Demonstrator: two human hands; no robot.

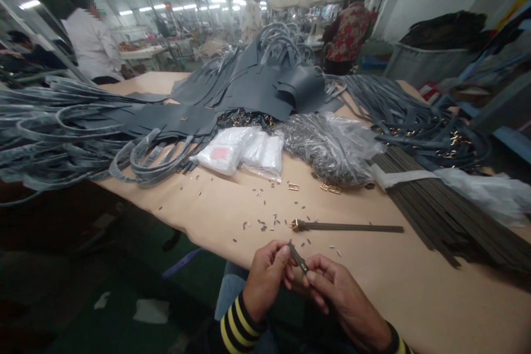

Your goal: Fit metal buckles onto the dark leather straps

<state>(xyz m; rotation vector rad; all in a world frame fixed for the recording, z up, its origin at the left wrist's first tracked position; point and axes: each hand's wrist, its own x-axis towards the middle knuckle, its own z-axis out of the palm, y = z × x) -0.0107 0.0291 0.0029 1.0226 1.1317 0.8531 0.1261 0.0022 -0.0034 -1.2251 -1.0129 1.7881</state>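
Between both hands, just over the table's front edge, is a short dark olive strap piece (297, 256) with a small slot near its lower end. My left hand (269, 271) pinches its upper part between thumb and fingers. The lower end, by the slot, is pinched in my right hand (338, 290). Just beyond lies a long narrow olive strap (352, 227) with a gold buckle (295, 224) at its left end. Small dark and silvery bits (262, 225) are scattered left of that buckle. Parts of the fingers hide the strap piece's ends.
Gold buckles (292, 187) lie farther back, near white plastic packets (227, 149) and a clear bag (332, 146) of dark pieces. Olive strips (415, 199) are stacked right. Dark leather panels (257, 86) and looped handles (45, 127) pile up behind and left. Several people stand or sit beyond.
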